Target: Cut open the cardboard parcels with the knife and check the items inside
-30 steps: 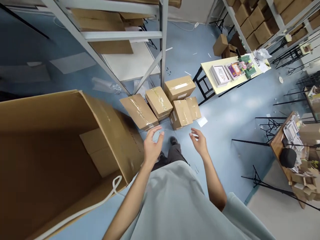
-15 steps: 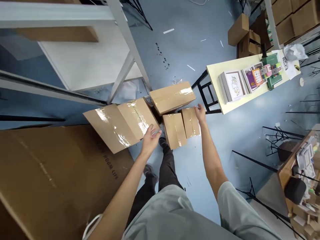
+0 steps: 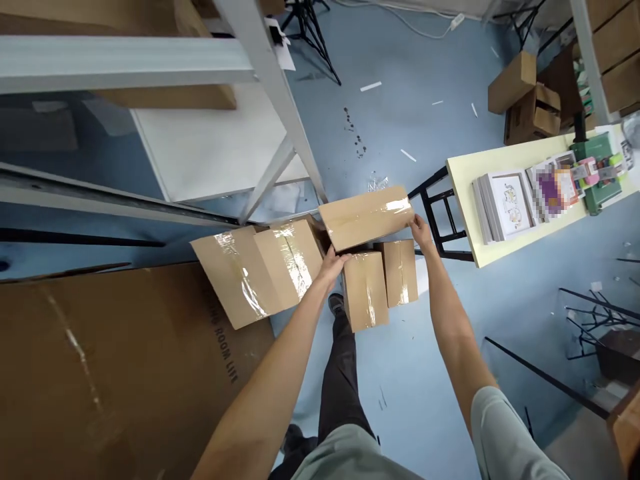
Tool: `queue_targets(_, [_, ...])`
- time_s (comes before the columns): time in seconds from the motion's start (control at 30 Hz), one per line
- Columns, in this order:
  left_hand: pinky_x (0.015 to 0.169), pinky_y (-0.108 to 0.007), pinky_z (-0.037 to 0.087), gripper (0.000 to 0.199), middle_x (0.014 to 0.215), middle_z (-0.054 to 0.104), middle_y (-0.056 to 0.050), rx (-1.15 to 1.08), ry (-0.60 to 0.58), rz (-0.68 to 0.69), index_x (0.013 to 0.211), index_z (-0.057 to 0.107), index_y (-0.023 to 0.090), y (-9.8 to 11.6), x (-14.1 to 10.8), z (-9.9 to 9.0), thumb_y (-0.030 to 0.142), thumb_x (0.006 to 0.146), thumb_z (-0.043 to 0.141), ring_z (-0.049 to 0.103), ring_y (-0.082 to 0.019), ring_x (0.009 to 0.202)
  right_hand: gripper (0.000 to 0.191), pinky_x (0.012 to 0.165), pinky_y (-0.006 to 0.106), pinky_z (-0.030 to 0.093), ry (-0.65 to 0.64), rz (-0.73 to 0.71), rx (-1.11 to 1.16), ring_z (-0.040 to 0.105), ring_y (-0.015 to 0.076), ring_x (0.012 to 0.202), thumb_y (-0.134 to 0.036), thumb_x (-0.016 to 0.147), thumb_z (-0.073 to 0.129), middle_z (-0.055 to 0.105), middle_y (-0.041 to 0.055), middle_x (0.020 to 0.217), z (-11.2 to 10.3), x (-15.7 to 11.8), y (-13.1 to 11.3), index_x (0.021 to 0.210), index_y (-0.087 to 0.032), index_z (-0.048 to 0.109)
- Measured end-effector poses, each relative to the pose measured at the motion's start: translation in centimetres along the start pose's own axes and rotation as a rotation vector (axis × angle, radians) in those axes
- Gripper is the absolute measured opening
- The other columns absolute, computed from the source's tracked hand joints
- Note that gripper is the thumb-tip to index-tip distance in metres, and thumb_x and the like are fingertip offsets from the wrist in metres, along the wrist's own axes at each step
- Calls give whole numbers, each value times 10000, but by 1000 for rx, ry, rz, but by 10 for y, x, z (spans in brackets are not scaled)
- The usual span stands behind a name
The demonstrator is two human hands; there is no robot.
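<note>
A taped cardboard box point(image 3: 367, 217) lies at the back of a group of boxes, with a hand at each end. My left hand point(image 3: 334, 265) touches its lower left corner, fingers partly closed round the edge. At its right end my right hand point(image 3: 420, 229) has its fingertips pressed on the corner. Nearer to me are two smaller taped boxes, one point(image 3: 367, 291) just right of my left hand and another point(image 3: 401, 272) beside it. On the left stand a wider taped box point(image 3: 293, 257) and a slanting taped carton point(image 3: 237, 277).
A metal frame point(image 3: 280, 87) rises at the upper left over a white panel point(image 3: 210, 143). A very large carton point(image 3: 125, 373) fills the lower left. To the right, a pale yellow table point(image 3: 463, 180) holds stacked prints point(image 3: 510, 203). Black table legs point(image 3: 445, 213) stand near my right hand.
Both hands have moved forward onto the back box, my left hand from above the left box, my right hand from the small right box. The view has shifted, moving the surroundings right and down.
</note>
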State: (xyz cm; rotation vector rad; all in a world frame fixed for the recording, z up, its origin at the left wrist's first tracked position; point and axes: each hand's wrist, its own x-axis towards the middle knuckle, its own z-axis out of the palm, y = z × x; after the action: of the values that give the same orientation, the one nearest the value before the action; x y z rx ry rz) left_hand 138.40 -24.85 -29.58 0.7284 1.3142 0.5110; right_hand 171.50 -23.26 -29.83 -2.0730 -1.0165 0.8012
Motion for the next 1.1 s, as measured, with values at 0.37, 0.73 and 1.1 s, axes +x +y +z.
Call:
queue_targets(0.37, [1424,-578,329,852,1882,373,-100,137,-82,599,1832,330,321,20,-244,-10,438,1065,685,342,-352,1751,813,1281,521,521,595,-243,53,671,339,1475,-707,951,659,731,175,1546,-156,-204,-152,1524,-134,712])
queue_targets(0.73, [1413,-652,336,827,1933,209,-139,266,327,1023,1845,305,355,-58,-596,-157,543,1128,673,229,-383,1791,819,1182,581,592,720,-340,402,753,416,1324,-821,891,670,823,202,1381,-113,-527,-248,1295,-123,815])
queue_targets(1.1, [1293,-597,506,642,1617,636,-144,382,1482,1133,1738,507,327,-145,-861,-397,386,1127,697,557,-374,1580,850,1237,540,565,-210,-486,448,703,397,1448,-786,852,735,765,226,1515,146,-801,-387,1379,-121,789])
